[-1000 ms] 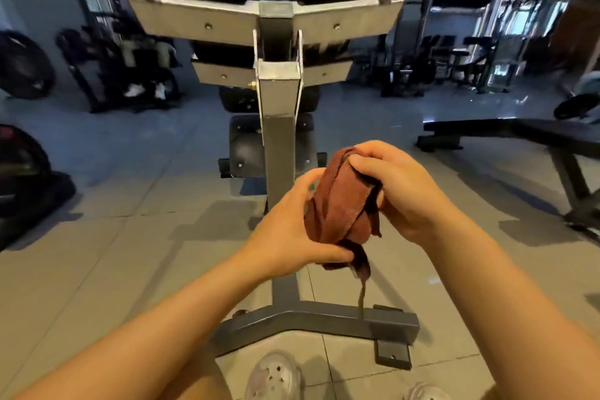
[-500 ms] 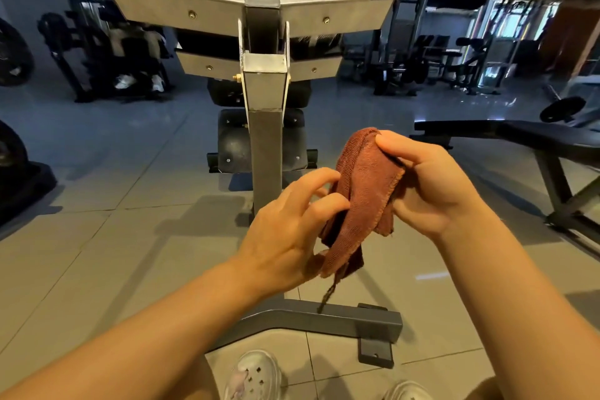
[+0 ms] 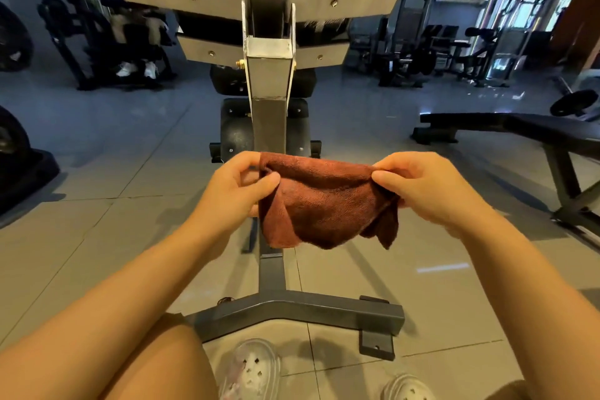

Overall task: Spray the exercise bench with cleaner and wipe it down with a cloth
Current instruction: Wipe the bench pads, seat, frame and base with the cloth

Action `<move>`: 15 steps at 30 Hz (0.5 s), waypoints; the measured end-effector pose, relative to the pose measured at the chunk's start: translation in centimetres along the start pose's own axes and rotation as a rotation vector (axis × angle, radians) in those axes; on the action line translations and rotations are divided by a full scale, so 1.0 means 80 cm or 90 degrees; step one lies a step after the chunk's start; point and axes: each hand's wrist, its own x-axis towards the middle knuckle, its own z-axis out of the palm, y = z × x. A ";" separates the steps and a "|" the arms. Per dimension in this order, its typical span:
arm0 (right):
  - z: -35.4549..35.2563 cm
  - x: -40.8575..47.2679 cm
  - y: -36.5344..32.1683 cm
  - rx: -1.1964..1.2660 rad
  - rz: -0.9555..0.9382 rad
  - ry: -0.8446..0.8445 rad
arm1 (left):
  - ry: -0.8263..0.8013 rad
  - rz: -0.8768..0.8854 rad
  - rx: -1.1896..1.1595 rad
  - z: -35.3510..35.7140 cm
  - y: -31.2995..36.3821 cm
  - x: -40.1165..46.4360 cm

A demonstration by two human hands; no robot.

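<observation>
Pinching rust-brown cloth (image 3: 324, 204) between left hand (image 3: 237, 191), right hand (image 3: 428, 188), bench frame (image 3: 269, 120) behind

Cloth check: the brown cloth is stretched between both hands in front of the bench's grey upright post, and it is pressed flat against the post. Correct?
Not quite. The head view shows the brown cloth held in the air by the left hand and right hand, hanging in front of the post, not pressed against it.

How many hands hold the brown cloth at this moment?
2: the left hand pinches the brown cloth at its left top edge, the right hand at its right.
</observation>
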 end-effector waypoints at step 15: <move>0.044 0.011 -0.003 -0.210 0.051 -0.061 | 0.058 -0.090 0.037 -0.002 0.001 0.003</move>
